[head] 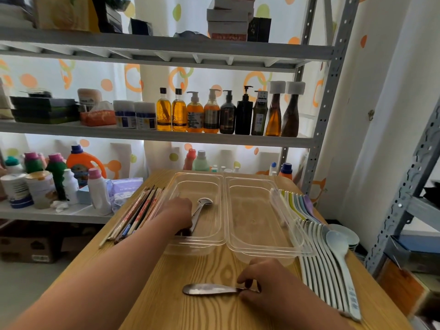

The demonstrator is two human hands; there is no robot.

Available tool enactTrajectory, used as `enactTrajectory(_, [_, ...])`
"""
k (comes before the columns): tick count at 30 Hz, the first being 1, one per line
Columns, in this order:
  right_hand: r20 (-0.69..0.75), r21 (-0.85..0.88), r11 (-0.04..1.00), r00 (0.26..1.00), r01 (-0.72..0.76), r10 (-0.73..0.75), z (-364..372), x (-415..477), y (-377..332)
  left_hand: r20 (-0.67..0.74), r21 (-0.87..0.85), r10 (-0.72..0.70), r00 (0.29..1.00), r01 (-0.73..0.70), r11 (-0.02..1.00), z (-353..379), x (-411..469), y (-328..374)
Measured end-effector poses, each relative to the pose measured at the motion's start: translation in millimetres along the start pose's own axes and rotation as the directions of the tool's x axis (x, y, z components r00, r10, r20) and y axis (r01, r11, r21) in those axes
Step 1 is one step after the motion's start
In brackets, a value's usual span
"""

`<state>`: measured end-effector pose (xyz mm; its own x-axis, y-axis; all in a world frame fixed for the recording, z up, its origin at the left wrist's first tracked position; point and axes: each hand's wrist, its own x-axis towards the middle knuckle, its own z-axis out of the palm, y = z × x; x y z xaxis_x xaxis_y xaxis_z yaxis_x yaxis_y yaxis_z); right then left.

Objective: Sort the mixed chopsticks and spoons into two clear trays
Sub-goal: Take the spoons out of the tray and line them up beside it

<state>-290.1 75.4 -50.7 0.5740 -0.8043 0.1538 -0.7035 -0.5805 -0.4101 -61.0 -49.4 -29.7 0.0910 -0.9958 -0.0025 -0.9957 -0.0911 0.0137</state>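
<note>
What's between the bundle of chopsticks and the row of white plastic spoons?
Head view: the left clear plastic tray, with a silver metal spoon inside, and the right clear plastic tray, side by side.

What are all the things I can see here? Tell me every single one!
table: one, light wood, under everything
left tray: one, clear, mid-table
right tray: one, clear, beside the left tray
chopsticks: a bunch, mixed colours, left of the left tray
far metal spoon: one, silver, inside the left tray
near metal spoon: one, silver, on the table's near part
plastic spoons: many, mostly white, some pastel, right of the right tray
bottles: several, amber, orange and dark, on the middle shelf
left hand: one, in the left tray, holding the far metal spoon's handle
right hand: one, pinching the near metal spoon's handle
</note>
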Motion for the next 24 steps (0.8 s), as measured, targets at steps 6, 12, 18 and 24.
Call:
enactTrajectory(6, [-0.023,0.022,1.000,1.000,0.006,-0.005,0.4,-0.7,-0.9,-0.018,0.101,0.048,0.999,-0.046,0.994,-2.5,-5.1,5.0])
enactTrajectory(12, [-0.046,0.055,0.998,0.999,0.029,-0.027,2.6,-0.8,-1.9,-0.018,0.109,0.059,0.998,-0.057,0.992,-3.7,-5.4,5.3])
enactTrajectory(18, [-0.051,0.093,0.995,0.998,0.044,-0.040,0.6,1.3,-3.8,-0.028,0.084,0.074,0.997,-0.071,0.994,-0.4,-3.2,5.4])
enactTrajectory(24, [-0.072,0.094,0.994,0.996,0.057,-0.050,-3.4,1.5,-5.2,0.015,0.117,0.068,0.998,-0.069,0.991,0.3,-1.7,9.1])
